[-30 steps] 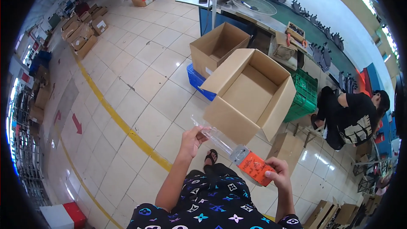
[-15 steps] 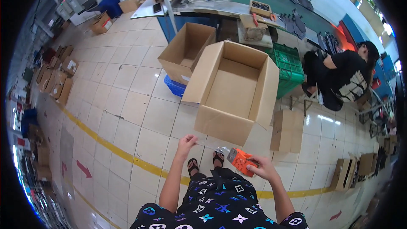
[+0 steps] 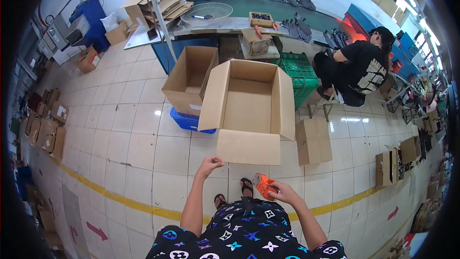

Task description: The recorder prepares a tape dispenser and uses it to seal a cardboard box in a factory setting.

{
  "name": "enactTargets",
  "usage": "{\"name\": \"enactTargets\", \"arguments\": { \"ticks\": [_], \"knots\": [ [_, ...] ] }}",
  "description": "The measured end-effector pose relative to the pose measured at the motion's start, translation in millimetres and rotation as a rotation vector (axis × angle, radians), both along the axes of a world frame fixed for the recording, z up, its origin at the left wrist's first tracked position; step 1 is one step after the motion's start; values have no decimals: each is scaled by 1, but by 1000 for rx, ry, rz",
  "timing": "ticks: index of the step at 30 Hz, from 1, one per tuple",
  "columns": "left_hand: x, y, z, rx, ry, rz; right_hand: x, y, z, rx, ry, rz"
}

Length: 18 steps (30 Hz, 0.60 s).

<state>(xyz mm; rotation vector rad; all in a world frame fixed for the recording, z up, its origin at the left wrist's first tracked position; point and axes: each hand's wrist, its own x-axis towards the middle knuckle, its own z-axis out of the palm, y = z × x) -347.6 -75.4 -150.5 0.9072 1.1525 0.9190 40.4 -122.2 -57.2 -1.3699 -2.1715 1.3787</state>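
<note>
An open cardboard box point(image 3: 249, 147) stands in front of me with its flaps spread outward; its bare bottom shows inside. My right hand point(image 3: 281, 192) is closed around an orange tape dispenser point(image 3: 264, 185), held low over the floor near my feet. My left hand point(image 3: 210, 166) is raised just left of the box's near flap. Its fingers are pinched together, and what they hold, if anything, is too small to make out.
A second open box point(image 3: 194, 74) rests on a blue crate point(image 3: 191, 121) at left. Beyond the large box are a green crate point(image 3: 299, 74) and a cluttered workbench point(image 3: 191, 32). A closed carton point(image 3: 314, 141) stands on the right, near a seated person point(image 3: 362, 64).
The view has turned, so the benches and boxes sit further left. The large box's near flap now reaches toward me. The clear strip seen near the dispenser earlier is no longer visible.
</note>
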Motion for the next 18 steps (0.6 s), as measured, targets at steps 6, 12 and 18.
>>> {"name": "enactTargets", "arguments": {
  "ticks": [6, 12, 18],
  "knots": [
    [-26, 48, 53, 315, -116, -50, -35, 35, 34, 128, 7, 155],
    [-59, 100, 31, 387, -105, 356, -50, 140, 63, 277, -17, 321],
    [-41, 117, 9, 304, -73, 495, -34, 225, 87, 604, -97, 502]
  ]
}}
